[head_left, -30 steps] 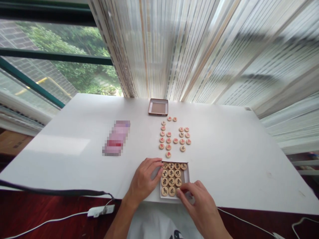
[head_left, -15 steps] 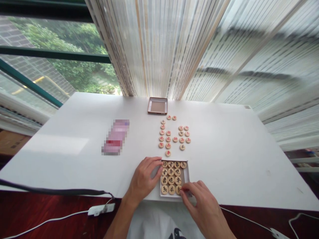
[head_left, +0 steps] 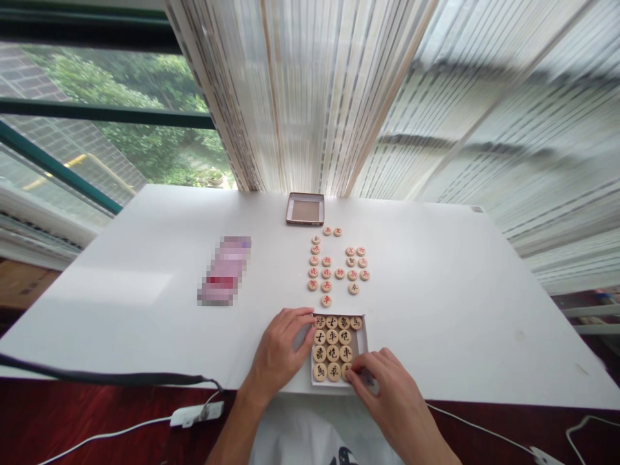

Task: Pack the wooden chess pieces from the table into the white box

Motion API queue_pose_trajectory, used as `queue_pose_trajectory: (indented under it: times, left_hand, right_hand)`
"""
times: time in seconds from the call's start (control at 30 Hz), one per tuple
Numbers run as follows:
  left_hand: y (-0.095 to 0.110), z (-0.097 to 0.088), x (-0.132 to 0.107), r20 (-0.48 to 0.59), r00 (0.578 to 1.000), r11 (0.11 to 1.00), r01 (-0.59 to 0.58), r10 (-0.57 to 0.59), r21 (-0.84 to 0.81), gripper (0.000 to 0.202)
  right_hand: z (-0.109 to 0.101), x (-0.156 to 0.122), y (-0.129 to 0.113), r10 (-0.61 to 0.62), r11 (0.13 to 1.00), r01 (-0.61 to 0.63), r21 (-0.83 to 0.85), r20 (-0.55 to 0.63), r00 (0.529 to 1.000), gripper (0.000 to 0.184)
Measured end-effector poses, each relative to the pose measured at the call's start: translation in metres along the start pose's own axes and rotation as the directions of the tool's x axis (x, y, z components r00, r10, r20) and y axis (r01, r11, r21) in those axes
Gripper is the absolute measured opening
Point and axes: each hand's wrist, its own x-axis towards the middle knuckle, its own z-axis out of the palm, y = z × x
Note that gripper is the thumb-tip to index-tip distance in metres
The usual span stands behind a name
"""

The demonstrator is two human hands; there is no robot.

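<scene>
A shallow white box [head_left: 359, 356] at the table's near edge holds rows of round wooden xiangqi pieces with black characters, such as a middle piece [head_left: 332, 353]. My left hand [head_left: 283, 349] grips the box's left wall, fingers bent at its upper left corner and thumb lower down. At the bottom row, my right hand [head_left: 387, 381] pinches the xiangqi piece [head_left: 345, 372] at that row's right end; the fingertips partly cover it. Beyond the box lie loose pieces, mostly with red characters, including a red-marked piece [head_left: 326, 301] closest to the box.
An open box lid [head_left: 305, 210] lies at the back of the white table [head_left: 436, 290]. A blurred pink rectangular item [head_left: 225, 271] is on the left. Strip curtains [head_left: 310, 97] hang behind. A power strip [head_left: 196, 414] and cables are below the near edge.
My right hand has shifted very slightly left over the end piece of the bottom row, covering more of it. My left hand stays on the box; the view has tilted a little.
</scene>
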Motion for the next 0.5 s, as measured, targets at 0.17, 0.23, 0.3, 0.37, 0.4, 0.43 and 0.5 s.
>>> queue_pose_trajectory:
  times: [0.17,0.23,0.3,0.37,0.4,0.43,0.5]
  left_hand:
    - [0.0,0.0,0.0,0.005,1.0,1.0,-0.001,0.001,-0.003,0.016]
    - [0.001,-0.001,-0.001,0.008,1.0,1.0,0.001,-0.001,-0.001,0.017]
    - [0.001,-0.001,-0.001,0.009,1.0,1.0,0.001,-0.001,0.0,0.017]
    - [0.0,-0.001,-0.001,0.01,1.0,1.0,0.001,-0.001,0.001,0.017]
    - [0.0,0.0,-0.001,0.011,1.0,1.0,-0.001,0.001,0.001,0.017]
    - [-0.001,0.0,-0.001,0.012,1.0,1.0,-0.002,0.002,0.001,0.017]
    - [-0.001,0.0,-0.001,0.018,1.0,1.0,-0.003,0.003,0.003,0.017]
  right_hand:
    - [0.001,0.001,0.0,-0.026,1.0,0.026,-0.007,-0.034,0.999,0.014]
    - [0.001,0.001,-0.001,-0.036,0.999,0.036,0.001,-0.054,0.998,0.013]
    - [-0.001,0.001,-0.001,-0.045,0.999,0.047,0.019,-0.082,0.996,0.012]
    - [-0.006,0.002,0.0,-0.034,0.997,0.041,0.059,-0.119,0.992,0.012]
    - [-0.009,0.004,0.001,-0.022,0.996,0.034,0.083,-0.145,0.989,0.013]
    - [-0.013,0.007,0.004,-0.009,0.994,0.027,0.105,-0.172,0.985,0.013]
    - [-0.021,0.015,0.01,0.01,0.992,0.021,0.127,-0.238,0.971,0.015]
